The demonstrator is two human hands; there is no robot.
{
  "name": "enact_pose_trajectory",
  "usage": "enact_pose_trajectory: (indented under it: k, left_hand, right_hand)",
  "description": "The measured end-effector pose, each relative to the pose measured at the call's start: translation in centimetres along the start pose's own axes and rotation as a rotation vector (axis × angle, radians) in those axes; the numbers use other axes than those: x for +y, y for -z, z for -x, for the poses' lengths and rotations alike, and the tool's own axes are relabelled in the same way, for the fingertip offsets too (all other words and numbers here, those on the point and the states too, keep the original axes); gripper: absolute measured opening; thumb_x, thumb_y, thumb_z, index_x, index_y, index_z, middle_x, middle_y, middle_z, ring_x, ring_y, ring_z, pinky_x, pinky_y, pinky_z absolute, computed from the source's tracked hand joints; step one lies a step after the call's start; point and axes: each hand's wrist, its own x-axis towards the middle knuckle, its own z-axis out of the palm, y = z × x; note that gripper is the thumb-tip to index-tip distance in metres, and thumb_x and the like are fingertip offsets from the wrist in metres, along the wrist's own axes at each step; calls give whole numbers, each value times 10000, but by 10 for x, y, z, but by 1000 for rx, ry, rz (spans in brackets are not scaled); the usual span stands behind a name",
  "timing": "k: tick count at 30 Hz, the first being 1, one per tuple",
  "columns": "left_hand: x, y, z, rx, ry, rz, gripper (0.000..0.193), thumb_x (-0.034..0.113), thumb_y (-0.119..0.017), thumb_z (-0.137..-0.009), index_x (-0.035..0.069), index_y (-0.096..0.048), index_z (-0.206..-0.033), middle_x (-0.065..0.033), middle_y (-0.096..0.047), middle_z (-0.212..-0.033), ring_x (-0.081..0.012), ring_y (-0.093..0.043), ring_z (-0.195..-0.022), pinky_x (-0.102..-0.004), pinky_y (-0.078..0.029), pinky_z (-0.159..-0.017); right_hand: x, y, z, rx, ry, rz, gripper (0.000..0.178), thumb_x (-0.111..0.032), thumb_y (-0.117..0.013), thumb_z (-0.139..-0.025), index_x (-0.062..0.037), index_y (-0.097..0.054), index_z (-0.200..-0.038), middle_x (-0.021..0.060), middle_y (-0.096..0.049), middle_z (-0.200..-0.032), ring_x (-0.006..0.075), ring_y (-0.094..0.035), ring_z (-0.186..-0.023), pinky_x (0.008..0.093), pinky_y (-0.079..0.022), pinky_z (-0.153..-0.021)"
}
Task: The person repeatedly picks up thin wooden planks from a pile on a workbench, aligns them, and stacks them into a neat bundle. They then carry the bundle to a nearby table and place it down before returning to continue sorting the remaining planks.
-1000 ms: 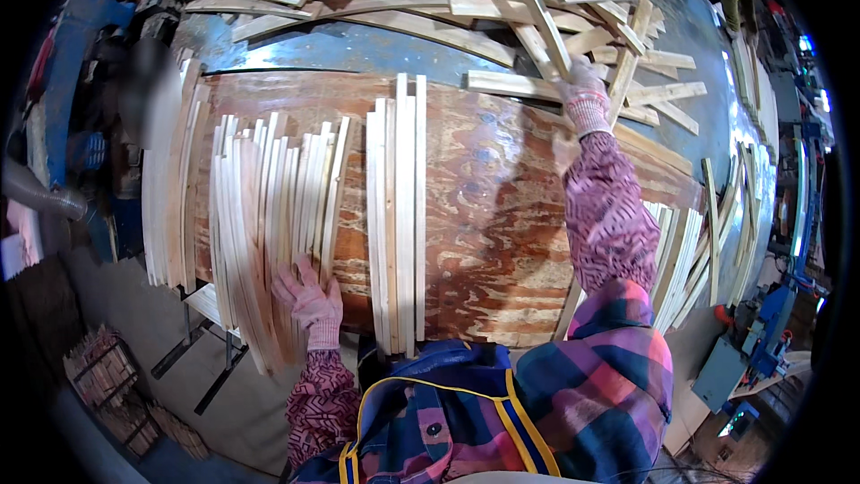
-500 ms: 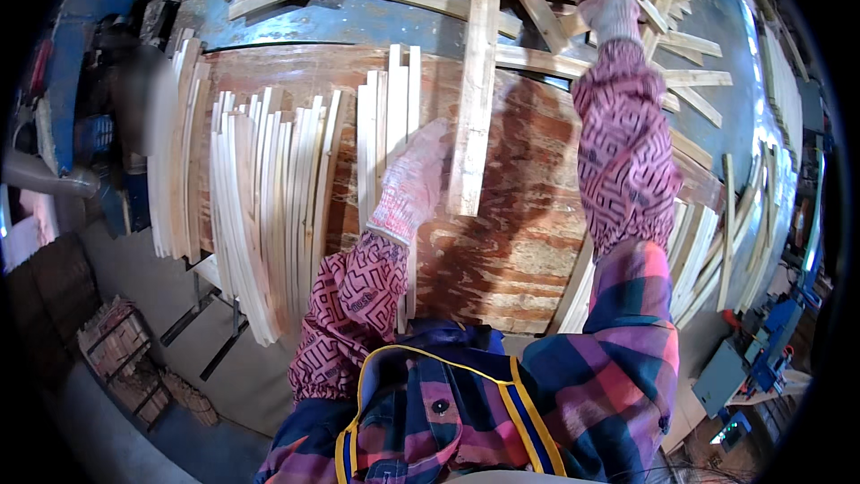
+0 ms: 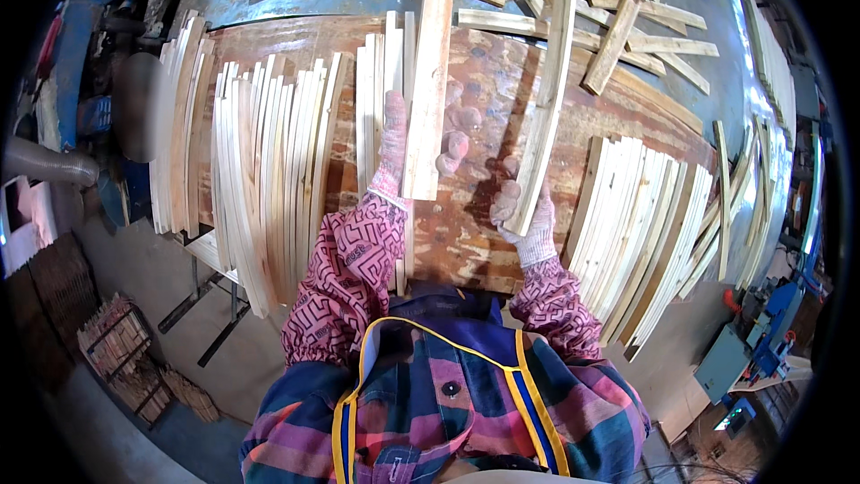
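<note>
- Our left hand, in a pale glove, is near the middle of the frame, partly closed around a wooden slat; the thumb shows along its left edge and the fingertips past its right edge.
- That slat stretches from the top edge of the frame down to the centre.
- Our right hand, gloved too, lies right of centre, curled around the lower end of a second slat, fingers on its left side and thumb on its right.
- The second slat leans slightly right toward the upper part of the frame, apart from the first.
- Below both we see a worn brown board.
- A few narrow strips lie just beside our left hand.
- Rows of slats lie left of centre and at right.
- Loose slats cross one another in the upper right.
</note>
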Motion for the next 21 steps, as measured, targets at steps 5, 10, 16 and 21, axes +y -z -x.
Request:
enact_pose_trajectory:
  k: [5,10,16,21]
  left_hand:
    - [-24,127,30,131,-192,-411,882,501,-706,-869,-21,-337,-1477,-244,-564,-1308,-320,-663,-1016,-334,-598,-792]
    - [-99,89,117,421,-491,-1643,808,447,-679,-819,37,-399,-1456,-188,-401,-1465,-370,-420,-1316,-512,-343,-1129]
    - [-103,84,174,570,-294,-2537,764,340,-720,-775,58,-439,-1427,-190,-402,-1414,-383,-348,-1335,-526,-260,-1158]
    - [-54,74,149,919,-118,-2479,987,656,-679,-730,105,-372,-1489,-244,-294,-1506,-446,-264,-1393,-580,-151,-1180]
  right_hand:
    - [7,-12,9,-97,58,-65,601,-516,-540,-969,-62,-489,-1358,131,-634,-1047,259,-599,-789,404,-522,-686]
    - [-8,36,27,211,221,255,590,-481,-563,-968,-58,-486,-1372,149,-640,-1091,285,-625,-799,441,-528,-691]
    - [38,15,55,312,-14,869,529,-304,-617,-980,-52,-424,-1403,145,-644,-1079,269,-665,-883,443,-583,-746]
    - [76,39,19,52,-458,2287,767,-429,-591,-964,-36,-250,-1528,246,-617,-1240,340,-619,-1138,392,-483,-990]
